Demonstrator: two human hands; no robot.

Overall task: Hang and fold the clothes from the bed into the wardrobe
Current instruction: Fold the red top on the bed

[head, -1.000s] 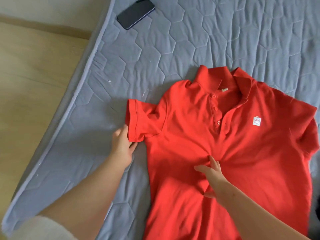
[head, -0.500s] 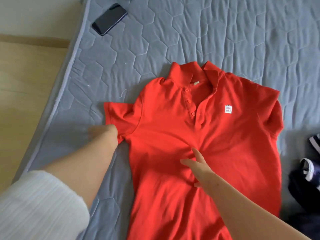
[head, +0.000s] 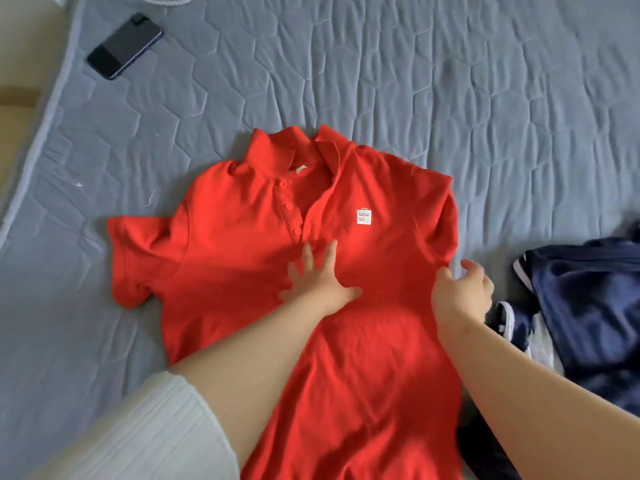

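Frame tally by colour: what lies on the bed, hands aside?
Red: 1, polo shirt
Navy: 1, heap of clothes, pieces uncountable
Black: 1, phone
Total: 3, leaving out a white thing cut off at the top edge.

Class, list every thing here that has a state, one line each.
Red polo shirt: unfolded, spread face up, placket open.
Black smartphone: screen dark, lying flat.
Navy blue garment: crumpled heap.
Left hand: flat, pressing shirt's chest.
Right hand: curled at shirt's edge; grip unclear.
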